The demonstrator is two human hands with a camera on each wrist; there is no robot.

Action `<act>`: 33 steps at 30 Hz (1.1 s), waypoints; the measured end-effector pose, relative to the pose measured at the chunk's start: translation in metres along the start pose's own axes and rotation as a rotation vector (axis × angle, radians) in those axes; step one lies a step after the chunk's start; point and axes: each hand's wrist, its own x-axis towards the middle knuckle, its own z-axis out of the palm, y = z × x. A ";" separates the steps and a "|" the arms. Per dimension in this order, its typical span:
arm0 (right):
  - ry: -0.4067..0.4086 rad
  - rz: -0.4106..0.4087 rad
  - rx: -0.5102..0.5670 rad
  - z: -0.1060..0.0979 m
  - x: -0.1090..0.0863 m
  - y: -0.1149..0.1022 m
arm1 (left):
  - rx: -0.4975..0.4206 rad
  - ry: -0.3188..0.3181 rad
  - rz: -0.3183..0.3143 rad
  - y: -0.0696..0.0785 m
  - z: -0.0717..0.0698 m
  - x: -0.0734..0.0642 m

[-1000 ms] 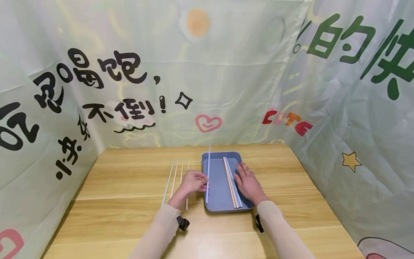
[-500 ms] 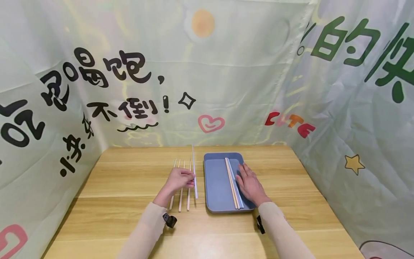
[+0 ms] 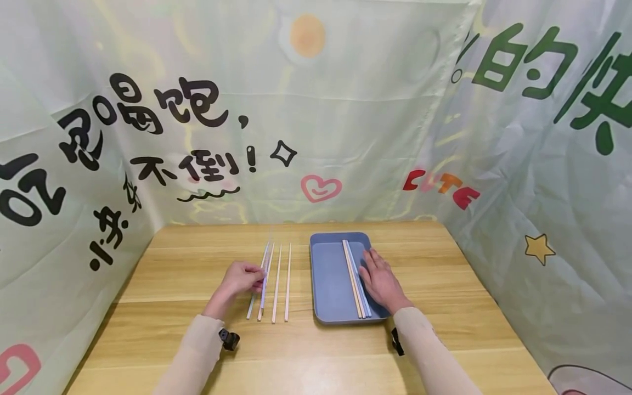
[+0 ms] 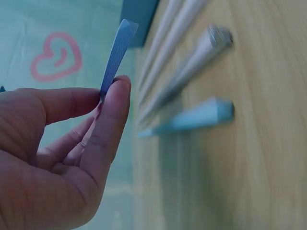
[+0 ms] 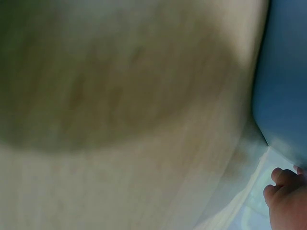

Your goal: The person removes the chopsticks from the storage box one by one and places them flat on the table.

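Note:
My left hand point(image 3: 241, 278) pinches a bluish-purple chopstick point(image 4: 117, 55) between thumb and fingertips, above the table at the left. In the head view, the held chopstick overlaps the left end of a row of chopsticks on the table. That row has a light blue chopstick point(image 4: 206, 115) at its left and a pale pink chopstick point(image 3: 288, 285) at its right. My right hand point(image 3: 382, 278) rests with straight fingers over the right rim of a blue-grey tray point(image 3: 328, 285). Inside the tray, several peach and light blue chopsticks point(image 3: 351, 274) lie side by side, close to the right fingers.
The wooden table point(image 3: 316, 356) runs back to a printed cloth backdrop point(image 3: 375, 137), with cloth on both sides. Bare wood shows between the row of chopsticks and the tray. A small black camera point(image 3: 229, 339) is worn on the left wrist.
My left hand has carried the bluish-purple chopstick left, from the tray's left side across the row to its left end. The right hand has stayed at the tray's right rim.

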 end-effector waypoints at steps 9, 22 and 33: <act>-0.028 0.013 -0.012 0.000 0.002 0.002 | 0.101 0.029 -0.021 -0.013 -0.023 -0.003; -0.004 0.004 -0.006 -0.001 0.000 -0.001 | 0.173 0.085 -0.049 -0.023 -0.034 -0.007; 0.008 0.001 -0.003 0.001 0.000 0.000 | 0.304 0.135 0.008 -0.026 -0.032 -0.006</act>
